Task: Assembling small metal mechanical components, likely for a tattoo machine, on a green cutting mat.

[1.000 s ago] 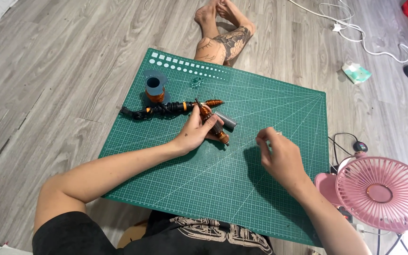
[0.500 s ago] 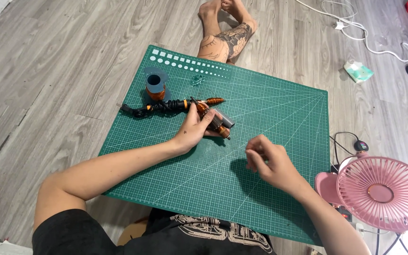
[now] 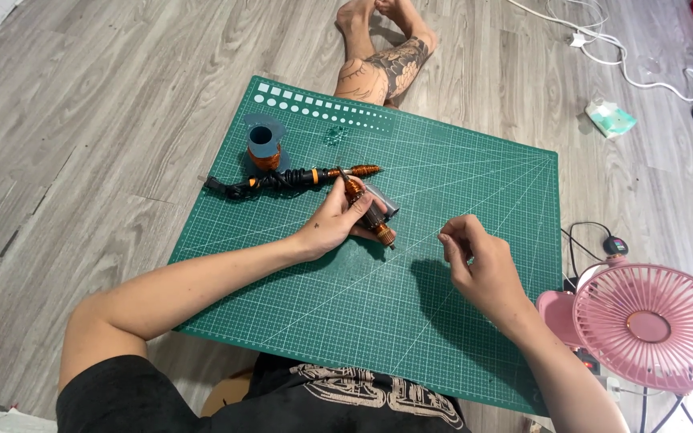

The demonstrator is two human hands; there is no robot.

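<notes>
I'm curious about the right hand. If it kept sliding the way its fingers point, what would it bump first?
Probably the orange tool that the left hand holds; the right hand points up-left toward it, though height is unclear.

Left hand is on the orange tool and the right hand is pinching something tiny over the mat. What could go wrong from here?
1. Whatever the right hand pinches is too small to make out; dropped, it could vanish on the patterned green cutting mat.
2. The left hand holds the orange tool low over the mat; its black cable lies coiled beside the small orange-and-blue spool and could drag it.
3. The small beads lie loose and could scatter.
</notes>
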